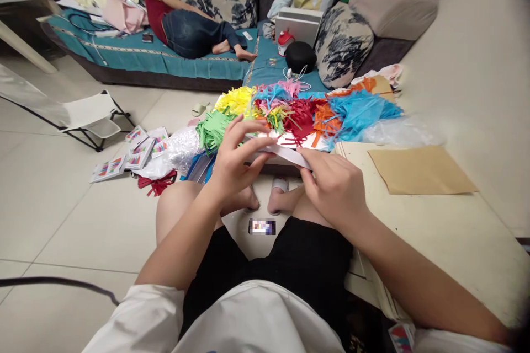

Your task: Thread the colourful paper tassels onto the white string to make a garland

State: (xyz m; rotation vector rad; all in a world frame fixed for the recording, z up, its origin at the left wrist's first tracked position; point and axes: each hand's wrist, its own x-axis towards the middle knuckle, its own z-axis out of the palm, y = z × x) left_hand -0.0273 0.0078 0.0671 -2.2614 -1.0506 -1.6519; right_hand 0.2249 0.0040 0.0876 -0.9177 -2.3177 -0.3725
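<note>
A narrow white strip (290, 155), which looks like paper, stretches between my two hands above my knees. My left hand (238, 157) pinches its left end between thumb and fingers, the other fingers spread. The right end sits in the pinch of my right hand (337, 185). Just beyond my hands lies a heap of coloured tassels: green tassels (213, 131), yellow tassels (235, 100), red tassels (298, 120), orange tassels (326, 117) and blue tassels (360, 110). Part of the surface under the heap is hidden by my hands.
At my right stands a cream table (430, 231) with a brown paper sheet (420, 170). Printed packets (141, 151) and clear plastic (182, 149) lie on the left floor, near a folding chair (93, 113). A phone (261, 226) lies between my feet. Someone lies on the sofa (199, 69).
</note>
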